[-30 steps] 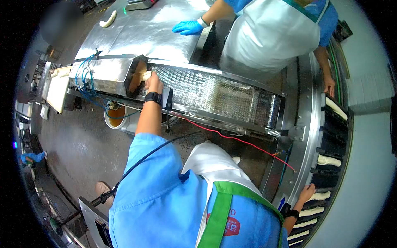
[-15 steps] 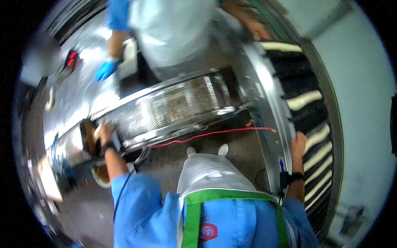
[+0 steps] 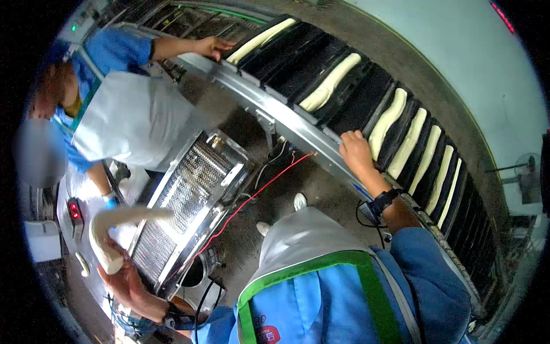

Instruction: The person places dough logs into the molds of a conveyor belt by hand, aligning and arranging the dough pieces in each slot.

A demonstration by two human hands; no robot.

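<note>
My left hand [image 3: 127,281] is closed around one end of a long pale dough strip [image 3: 102,238]. The strip stands up from my fingers, then bends right over the mesh belt, its far end blurred. My right hand [image 3: 358,152] rests at the front end of a black dough tray [image 3: 358,112] on the curved conveyor, fingers curled over its edge. Just right of those fingers lies another dough strip [image 3: 388,123] in its trough. Several more strips fill the neighbouring troughs.
A co-worker's hand [image 3: 213,47] touches a tray farther along the conveyor's metal rail [image 3: 286,117]. The mesh belt machine [image 3: 183,200] stands between us. A red cable [image 3: 252,200] runs along its side. A small dough piece [image 3: 82,265] lies on the metal table.
My view has turned toward the conveyor. My left hand has come away from the belt machine's end and now holds up a dough strip. My right hand stays at the conveyor's edge.
</note>
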